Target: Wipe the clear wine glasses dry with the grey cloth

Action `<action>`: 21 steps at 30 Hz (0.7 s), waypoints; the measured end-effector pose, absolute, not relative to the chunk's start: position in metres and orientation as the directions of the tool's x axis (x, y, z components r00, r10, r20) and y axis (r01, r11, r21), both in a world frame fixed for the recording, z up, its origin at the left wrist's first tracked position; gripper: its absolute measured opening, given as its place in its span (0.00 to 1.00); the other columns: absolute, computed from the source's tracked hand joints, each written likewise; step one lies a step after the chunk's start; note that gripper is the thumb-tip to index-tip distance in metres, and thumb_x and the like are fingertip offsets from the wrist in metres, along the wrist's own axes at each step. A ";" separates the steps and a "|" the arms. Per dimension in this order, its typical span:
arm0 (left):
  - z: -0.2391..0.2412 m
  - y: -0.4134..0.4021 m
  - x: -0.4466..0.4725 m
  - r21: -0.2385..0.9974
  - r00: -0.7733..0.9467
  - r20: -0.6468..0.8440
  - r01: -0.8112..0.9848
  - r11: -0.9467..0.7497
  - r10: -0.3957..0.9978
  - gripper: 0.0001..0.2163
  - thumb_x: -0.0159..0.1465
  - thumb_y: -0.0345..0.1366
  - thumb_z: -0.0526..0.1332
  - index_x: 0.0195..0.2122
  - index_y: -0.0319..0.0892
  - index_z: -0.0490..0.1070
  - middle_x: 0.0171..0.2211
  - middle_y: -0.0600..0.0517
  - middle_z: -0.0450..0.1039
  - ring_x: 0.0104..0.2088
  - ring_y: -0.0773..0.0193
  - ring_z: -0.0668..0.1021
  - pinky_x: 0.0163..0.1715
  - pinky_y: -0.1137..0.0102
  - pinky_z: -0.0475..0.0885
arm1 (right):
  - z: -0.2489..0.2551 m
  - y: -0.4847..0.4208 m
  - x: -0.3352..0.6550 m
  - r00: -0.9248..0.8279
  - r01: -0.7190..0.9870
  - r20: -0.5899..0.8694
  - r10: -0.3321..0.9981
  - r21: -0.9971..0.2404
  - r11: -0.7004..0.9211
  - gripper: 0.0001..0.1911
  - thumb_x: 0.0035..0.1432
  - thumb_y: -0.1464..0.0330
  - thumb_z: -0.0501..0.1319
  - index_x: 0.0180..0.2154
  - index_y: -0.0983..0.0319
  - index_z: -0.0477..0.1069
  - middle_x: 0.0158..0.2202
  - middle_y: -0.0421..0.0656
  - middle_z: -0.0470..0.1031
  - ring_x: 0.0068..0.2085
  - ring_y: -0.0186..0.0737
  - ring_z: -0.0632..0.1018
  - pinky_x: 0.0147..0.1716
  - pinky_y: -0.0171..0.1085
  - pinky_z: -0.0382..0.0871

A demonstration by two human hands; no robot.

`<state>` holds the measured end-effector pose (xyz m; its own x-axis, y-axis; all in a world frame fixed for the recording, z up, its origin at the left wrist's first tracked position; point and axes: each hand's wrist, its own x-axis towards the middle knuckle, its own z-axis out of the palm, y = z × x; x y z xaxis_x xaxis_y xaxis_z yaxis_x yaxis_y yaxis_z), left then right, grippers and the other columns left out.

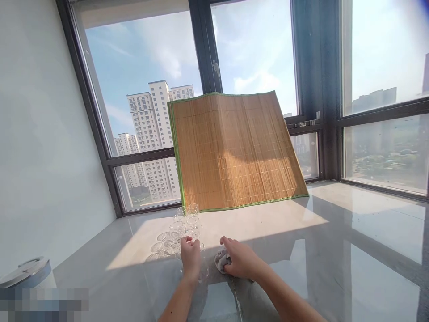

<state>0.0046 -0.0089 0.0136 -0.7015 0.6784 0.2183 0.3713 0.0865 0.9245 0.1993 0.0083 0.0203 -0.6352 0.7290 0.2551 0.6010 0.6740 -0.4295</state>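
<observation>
My left hand [190, 257] is closed around a small clear glass cup [201, 247] on the glossy grey counter [335, 259]. My right hand [240, 260] is closed on a grey cloth [221, 261] just to the right of that cup. Several more clear glass cups [184, 221] stand in a cluster right behind my left hand, in the sunlit patch. A bamboo mat with green edging [234, 150] leans upright against the window behind the cups.
Large dark-framed windows [204, 53] run along the back and right of the counter. A white wall [40, 147] closes the left side. A round metal lid or container [28, 270] sits at the near left.
</observation>
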 end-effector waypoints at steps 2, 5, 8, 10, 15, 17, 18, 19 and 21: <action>0.012 -0.009 0.006 0.930 -0.694 0.187 0.353 0.102 0.695 0.09 0.57 0.35 0.55 0.40 0.44 0.59 0.22 0.59 0.64 0.21 0.65 0.70 0.24 0.70 0.64 | 0.018 0.020 0.204 -0.542 0.674 0.275 0.794 -0.423 0.606 0.31 0.46 0.66 0.59 0.54 0.62 0.61 0.48 0.52 0.72 0.47 0.52 0.71 0.35 0.39 0.62; 0.011 -0.009 0.008 0.933 -0.679 0.167 0.343 0.107 0.715 0.12 0.57 0.35 0.56 0.42 0.43 0.59 0.22 0.60 0.63 0.21 0.66 0.71 0.25 0.70 0.64 | 0.014 0.034 0.207 -0.430 0.740 0.322 0.843 -0.409 0.534 0.35 0.46 0.64 0.60 0.58 0.62 0.58 0.55 0.55 0.67 0.54 0.55 0.67 0.37 0.40 0.63; 0.008 -0.007 0.006 0.948 -0.686 0.132 0.299 0.112 0.716 0.17 0.58 0.37 0.57 0.48 0.42 0.58 0.23 0.60 0.63 0.22 0.65 0.72 0.25 0.70 0.65 | 0.011 0.041 0.208 -0.416 0.752 0.351 0.839 -0.386 0.534 0.40 0.45 0.65 0.60 0.61 0.61 0.55 0.63 0.54 0.59 0.58 0.55 0.63 0.38 0.40 0.62; 0.006 -0.005 0.004 0.954 -0.670 0.121 0.283 0.101 0.733 0.22 0.58 0.38 0.58 0.53 0.41 0.55 0.23 0.60 0.63 0.23 0.63 0.73 0.26 0.70 0.66 | 0.009 0.043 0.208 -0.446 0.740 0.339 0.828 -0.381 0.554 0.41 0.46 0.67 0.59 0.63 0.60 0.52 0.60 0.53 0.64 0.57 0.53 0.65 0.35 0.38 0.61; 0.001 0.003 -0.003 0.927 -0.619 0.121 0.351 0.135 0.776 0.32 0.59 0.38 0.59 0.62 0.38 0.50 0.23 0.59 0.65 0.27 0.61 0.74 0.27 0.70 0.66 | 0.003 0.045 0.203 -0.476 0.721 0.312 0.822 -0.396 0.569 0.38 0.49 0.74 0.56 0.63 0.58 0.51 0.43 0.46 0.75 0.49 0.46 0.71 0.31 0.34 0.55; 0.000 0.007 -0.007 0.900 -0.607 0.116 0.399 0.175 0.786 0.33 0.59 0.38 0.59 0.64 0.36 0.49 0.24 0.58 0.67 0.28 0.61 0.75 0.28 0.71 0.65 | 0.000 0.048 0.200 -0.471 0.712 0.326 0.820 -0.407 0.571 0.37 0.48 0.76 0.55 0.61 0.59 0.53 0.40 0.45 0.75 0.48 0.45 0.71 0.31 0.34 0.53; -0.001 0.009 -0.009 0.878 -0.587 0.112 0.436 0.196 0.801 0.32 0.59 0.37 0.59 0.63 0.35 0.51 0.24 0.57 0.68 0.28 0.61 0.75 0.28 0.71 0.65 | -0.002 0.049 0.198 -0.468 0.706 0.333 0.818 -0.416 0.573 0.37 0.47 0.77 0.55 0.60 0.59 0.54 0.39 0.44 0.75 0.48 0.45 0.71 0.31 0.34 0.53; -0.001 0.011 -0.010 0.852 -0.562 0.111 0.479 0.213 0.820 0.29 0.60 0.37 0.58 0.61 0.35 0.54 0.24 0.57 0.68 0.28 0.61 0.75 0.27 0.71 0.64 | -0.003 0.051 0.197 -0.465 0.698 0.339 0.818 -0.428 0.574 0.36 0.47 0.78 0.54 0.60 0.60 0.54 0.37 0.44 0.75 0.47 0.44 0.70 0.31 0.34 0.53; -0.003 0.015 -0.013 0.802 -0.509 0.109 0.553 0.227 0.854 0.22 0.60 0.35 0.57 0.55 0.35 0.63 0.24 0.56 0.69 0.28 0.62 0.75 0.27 0.71 0.63 | -0.004 0.053 0.196 -0.460 0.680 0.345 0.819 -0.457 0.574 0.36 0.46 0.80 0.54 0.59 0.60 0.54 0.35 0.43 0.75 0.47 0.43 0.70 0.32 0.33 0.53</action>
